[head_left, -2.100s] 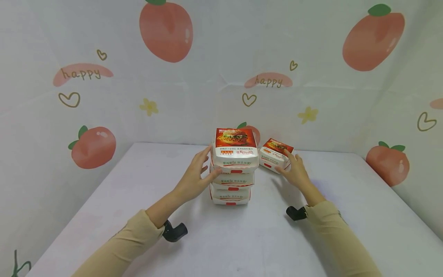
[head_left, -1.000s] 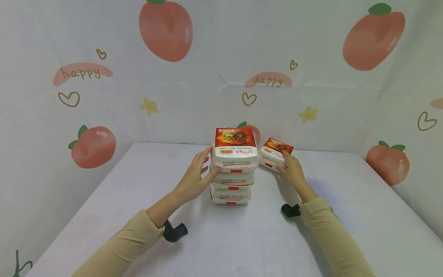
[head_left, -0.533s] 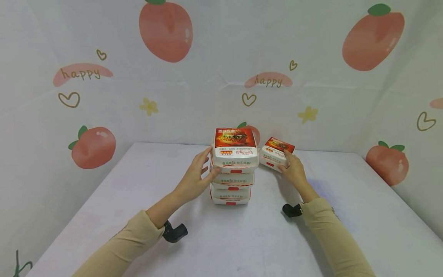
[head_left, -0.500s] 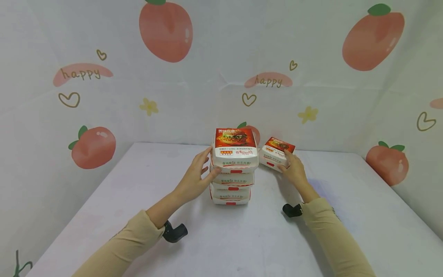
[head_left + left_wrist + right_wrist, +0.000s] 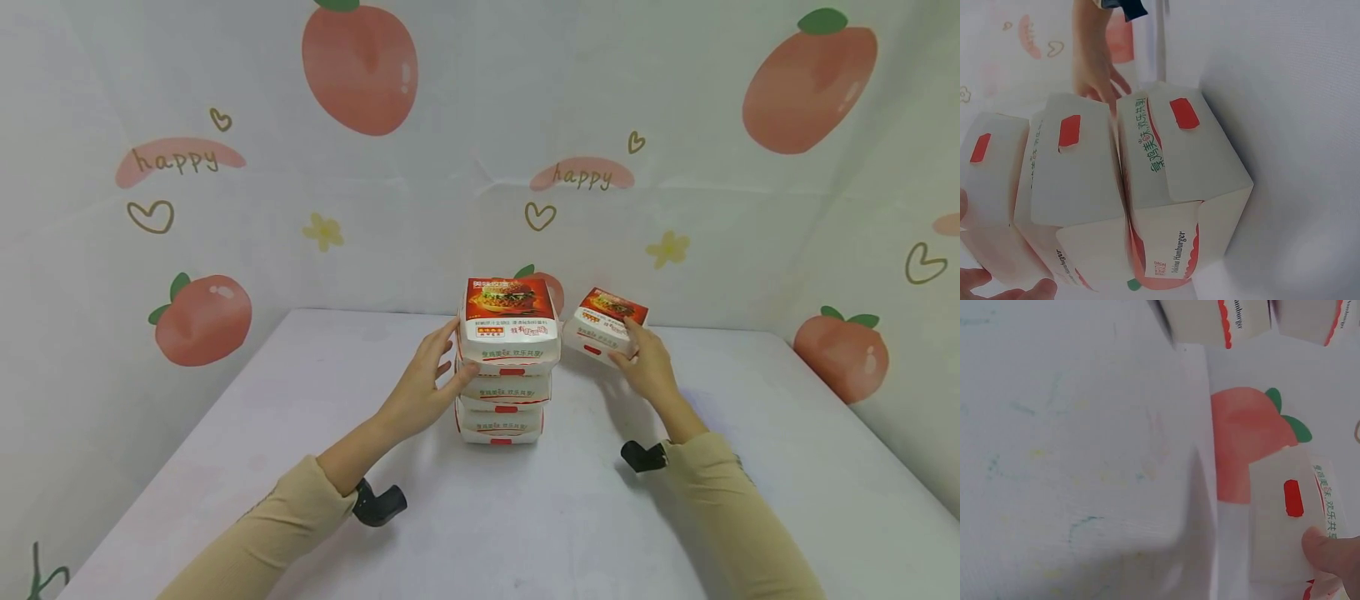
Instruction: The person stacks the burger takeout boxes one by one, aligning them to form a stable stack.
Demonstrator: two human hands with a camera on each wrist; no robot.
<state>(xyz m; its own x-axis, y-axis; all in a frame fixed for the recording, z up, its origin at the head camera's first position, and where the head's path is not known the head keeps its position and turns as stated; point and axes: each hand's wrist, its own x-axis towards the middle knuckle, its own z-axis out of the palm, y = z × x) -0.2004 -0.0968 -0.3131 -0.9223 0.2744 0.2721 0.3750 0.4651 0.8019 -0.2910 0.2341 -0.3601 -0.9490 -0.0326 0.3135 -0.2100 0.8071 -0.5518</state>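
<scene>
Three white paper hamburger boxes stand stacked mid-table in the head view: a top box (image 5: 510, 342) with a burger picture, a middle box (image 5: 517, 390) and a bottom box (image 5: 498, 427). Along the stack's left side, my left hand (image 5: 420, 383) touches the top box, thumb at its front corner. Right of the stack, my right hand (image 5: 648, 367) grips another hamburger box (image 5: 600, 331) by its right side, tilted and apparently off the table. In the right wrist view, the thumb (image 5: 1329, 550) presses that box's front; the other fingers are hidden.
Behind the table (image 5: 480, 517) hangs a white cloth (image 5: 420, 250) printed with fruit, hearts and flowers. A black fitting (image 5: 378, 502) sits at the left wrist and another black fitting (image 5: 643, 457) at the right.
My right hand has closed on the separate hamburger box and raised it slightly, up and to the right. The left hand and the stack have stayed where they were.
</scene>
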